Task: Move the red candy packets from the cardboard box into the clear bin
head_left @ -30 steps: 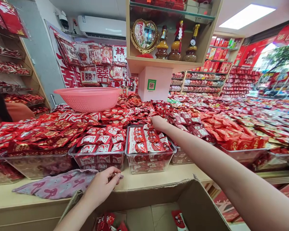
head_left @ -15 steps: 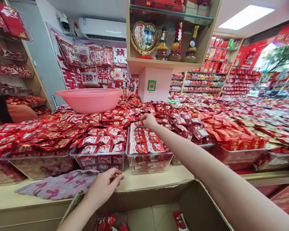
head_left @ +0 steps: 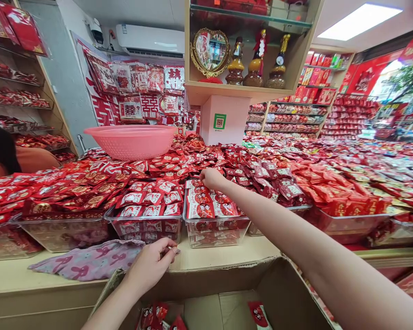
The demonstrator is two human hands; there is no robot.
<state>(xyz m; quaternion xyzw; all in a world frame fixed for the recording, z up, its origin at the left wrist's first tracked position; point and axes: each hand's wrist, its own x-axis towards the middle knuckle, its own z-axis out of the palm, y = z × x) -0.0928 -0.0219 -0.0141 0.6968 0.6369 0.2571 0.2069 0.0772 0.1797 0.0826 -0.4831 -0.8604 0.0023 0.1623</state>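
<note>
My right hand is curled at the back of a clear plastic bin filled with rows of red-and-white printed packets. Its fingers point down among the packets, and whatever they pinch is hidden. Lower down, my left hand hovers by the near wall of an open cardboard box, thumb and fingertips pressed together. A tiny greyish bit shows at those fingertips, too small to name. Inside the box lie a few red packets, some at the left and one at the right.
Left of the bin stands another clear bin of red packets. A pink rabbit-print cloth lies on the counter edge. Behind, a pink plastic basket rests on heaped packets, near a white pillar under a shelf. A person's arm shows at far left.
My right hand has come down onto the packets at the back of the bin. My left hand keeps its pinch near the box, and the view has shifted slightly.
</note>
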